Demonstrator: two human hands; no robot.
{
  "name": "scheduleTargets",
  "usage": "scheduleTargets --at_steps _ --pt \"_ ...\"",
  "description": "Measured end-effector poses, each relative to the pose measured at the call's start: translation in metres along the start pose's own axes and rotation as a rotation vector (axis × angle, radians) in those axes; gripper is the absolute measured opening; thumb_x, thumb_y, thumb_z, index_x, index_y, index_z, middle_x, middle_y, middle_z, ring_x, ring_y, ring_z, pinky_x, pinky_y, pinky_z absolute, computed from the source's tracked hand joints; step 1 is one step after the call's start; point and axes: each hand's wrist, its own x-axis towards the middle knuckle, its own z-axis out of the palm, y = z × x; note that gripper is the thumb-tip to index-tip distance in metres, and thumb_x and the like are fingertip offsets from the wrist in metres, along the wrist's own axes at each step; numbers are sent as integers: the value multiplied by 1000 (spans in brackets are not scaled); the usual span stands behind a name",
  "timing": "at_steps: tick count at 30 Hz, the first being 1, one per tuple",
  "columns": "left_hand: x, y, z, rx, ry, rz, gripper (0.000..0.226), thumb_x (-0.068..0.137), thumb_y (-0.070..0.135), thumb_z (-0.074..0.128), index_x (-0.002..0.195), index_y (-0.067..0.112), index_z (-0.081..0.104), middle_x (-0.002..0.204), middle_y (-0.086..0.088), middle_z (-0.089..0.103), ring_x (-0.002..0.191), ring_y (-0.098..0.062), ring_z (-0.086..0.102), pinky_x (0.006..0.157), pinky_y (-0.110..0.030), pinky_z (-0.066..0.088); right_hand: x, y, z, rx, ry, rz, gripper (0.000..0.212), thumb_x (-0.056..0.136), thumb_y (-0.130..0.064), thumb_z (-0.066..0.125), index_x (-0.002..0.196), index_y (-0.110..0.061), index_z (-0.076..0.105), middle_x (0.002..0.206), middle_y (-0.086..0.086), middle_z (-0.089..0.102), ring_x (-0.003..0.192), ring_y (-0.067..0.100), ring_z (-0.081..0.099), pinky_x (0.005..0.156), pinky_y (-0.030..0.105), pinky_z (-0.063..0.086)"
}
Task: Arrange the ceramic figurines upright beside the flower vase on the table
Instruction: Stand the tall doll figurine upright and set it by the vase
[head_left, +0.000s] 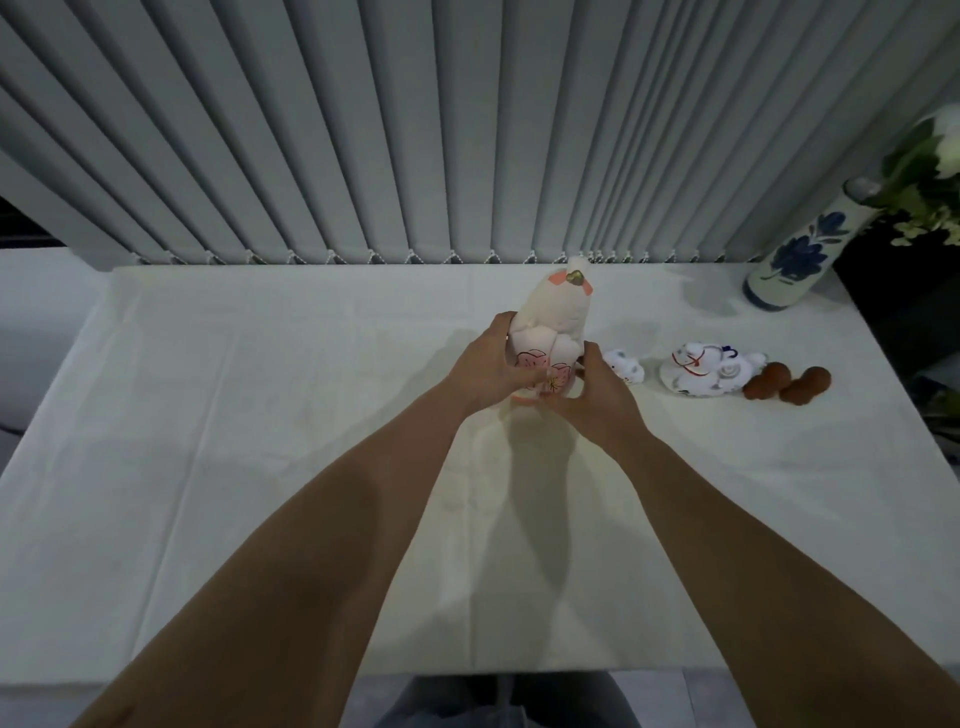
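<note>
A tall pale pink figurine (550, 317) with flower marks stands upright near the middle of the white-clothed table (260, 415). My left hand (488, 364) grips its left side and my right hand (592, 395) grips its lower right. To its right a small white figurine (626, 366) lies on the cloth, then a larger white figurine (706, 370) with red and blue marks on its side, then two brown figurines (787, 384) lying down. The white vase (795, 254) with blue flowers stands at the far right back corner.
Grey vertical blinds (415, 130) hang close behind the table's far edge. Green leaves and white blooms (930, 171) spread from the vase at the right frame edge. A dark surface (893, 291) borders the table's right side.
</note>
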Motion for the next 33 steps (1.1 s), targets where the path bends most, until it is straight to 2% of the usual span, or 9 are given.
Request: scheduleTargets --at_steps 4,9,14,21,24,26,28,30,33 --pt "4 3 -4 94 30 6 73 67 36 85 128 22 47 119 1 63 105 -21 62 92 -43 54 6 -3 0 -26 18 -9 56 73 -38 78 117 -23 46 95 -20 58 89 5 59 63 23 44" --pt "5 9 -6 220 84 -17 77 68 48 82 131 21 47 124 -3 63 113 -24 60 95 -45 51 10 -7 1 -30 42 -7 57 75 -36 78 117 -18 45 90 -24 53 76 -15 51 55 12 36" --pt "5 14 -5 356 124 -28 75 71 53 77 129 15 48 121 -5 66 111 -27 61 91 -42 52 11 -11 1 -17 34 -6 60 74 -38 78 119 -16 45 100 -14 57 87 4 56 59 16 40" --pt "5 14 -5 415 138 -41 71 74 55 74 125 13 50 117 -6 66 108 -28 62 87 -39 50 7 -8 9 -34 70 28 54 77 -38 74 117 -16 46 107 -4 62 97 17 60 68 31 45" --pt "6 13 -4 410 146 -47 69 73 57 73 123 14 50 114 -5 67 105 -28 63 79 -35 47 3 -7 11 -83 78 40 49 78 -37 71 116 -17 47 110 -1 63 101 20 61 72 34 46" --pt "6 12 -3 410 148 -45 70 72 58 73 121 14 50 112 -5 67 103 -28 63 76 -33 45 0 -6 10 -122 89 29 49 80 -34 68 121 -18 48 114 -2 63 105 19 60 74 33 46" --pt "6 12 -3 403 143 -53 71 72 58 74 122 15 50 113 -5 67 103 -28 63 79 -35 48 -5 -4 7 -169 108 7 55 81 -23 65 132 -18 46 126 0 60 117 20 56 85 36 48" --pt "7 12 -3 403 137 -60 70 72 57 74 123 15 49 112 -5 67 103 -28 63 82 -37 50 -12 0 1 -238 180 -28 61 81 -14 63 139 -16 43 133 3 54 123 22 50 92 37 45" --pt "6 11 -2 381 129 -58 67 74 52 74 124 15 48 114 -5 67 105 -28 63 85 -40 52 -19 8 -11 -306 403 -87 56 81 -4 62 134 -10 47 128 11 54 121 31 47 90 39 43"
